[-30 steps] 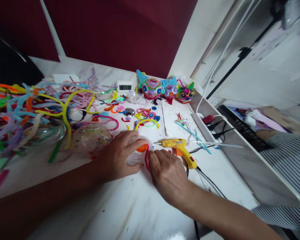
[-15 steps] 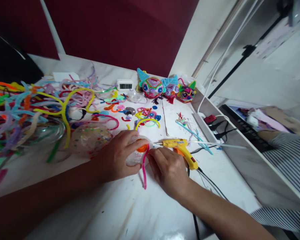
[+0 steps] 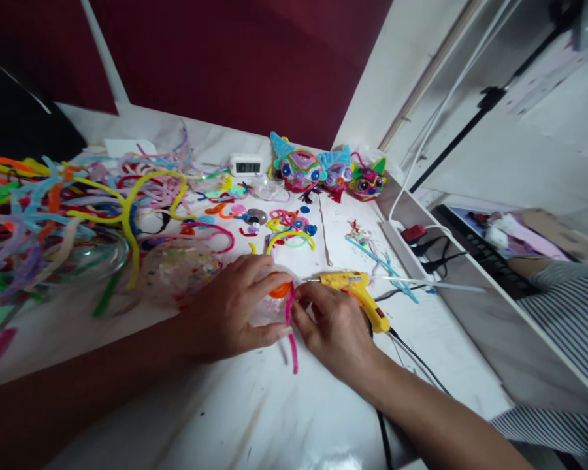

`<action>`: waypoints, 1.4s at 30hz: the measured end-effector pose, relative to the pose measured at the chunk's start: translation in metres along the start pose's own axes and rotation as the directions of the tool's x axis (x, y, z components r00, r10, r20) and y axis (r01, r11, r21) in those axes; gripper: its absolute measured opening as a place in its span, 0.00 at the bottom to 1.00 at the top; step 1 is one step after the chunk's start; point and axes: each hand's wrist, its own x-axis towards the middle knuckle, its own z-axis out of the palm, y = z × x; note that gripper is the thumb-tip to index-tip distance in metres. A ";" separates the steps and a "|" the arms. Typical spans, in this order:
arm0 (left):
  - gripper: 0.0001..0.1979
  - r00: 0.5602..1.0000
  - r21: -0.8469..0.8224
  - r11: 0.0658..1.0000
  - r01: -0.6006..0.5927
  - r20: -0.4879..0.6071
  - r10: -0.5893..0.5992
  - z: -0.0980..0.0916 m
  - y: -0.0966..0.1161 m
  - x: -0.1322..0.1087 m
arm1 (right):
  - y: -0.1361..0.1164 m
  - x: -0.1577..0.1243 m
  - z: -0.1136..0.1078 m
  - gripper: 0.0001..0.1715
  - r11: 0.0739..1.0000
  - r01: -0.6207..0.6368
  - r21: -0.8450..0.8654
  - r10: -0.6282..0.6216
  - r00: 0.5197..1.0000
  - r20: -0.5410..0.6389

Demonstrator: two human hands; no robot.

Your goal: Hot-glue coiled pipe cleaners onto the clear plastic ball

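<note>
- Extending the thumb of the left hand (image 3: 232, 307) farther right than half a second ago, up to the pink fuzzy strip (image 3: 294, 356), and showing the strip's lower end shifted rightward too.
- Gripping with the same hand a clear plastic shell (image 3: 263, 314), low over the near part of the white tabletop (image 3: 215, 418), with fingers across the far side and thumb along the near side.
- Displaying on the shell's upper face an orange disc (image 3: 279, 291), with the strip running down past the disc's right edge.
- Bringing the bent fingertips of the right hand (image 3: 296, 304) to the strip beside the disc; not revealing whether pinching or merely touching.
- Showing just beyond the right hand a yellow glue gun (image 3: 345, 282), with nozzle pointing left toward the shell.
- Showing, left of the shell, a speckled clear dome (image 3: 179, 261) and, behind, tangled pipe cleaners (image 3: 151, 185).
- Presenting farther back a digital clock (image 3: 247, 165) and, to the right, three decorated heads (image 3: 301, 172) in a row.
</note>
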 end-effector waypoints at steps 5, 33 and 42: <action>0.30 0.999 0.042 0.999 0.024 -0.042 -0.022 0.003 0.005 0.001 | -0.003 -0.001 -0.001 0.10 0.961 0.159 -0.227 -0.165 0.986 -0.009; 0.25 0.994 0.059 0.997 0.041 -0.105 -0.034 0.005 0.011 0.004 | 0.007 -0.007 0.005 0.09 0.956 0.197 -0.218 -0.208 0.978 -0.031; 0.25 0.999 0.043 0.999 0.031 -0.040 -0.030 -0.005 0.010 0.006 | 0.007 -0.007 0.004 0.13 0.970 0.199 -0.139 -0.216 0.970 -0.113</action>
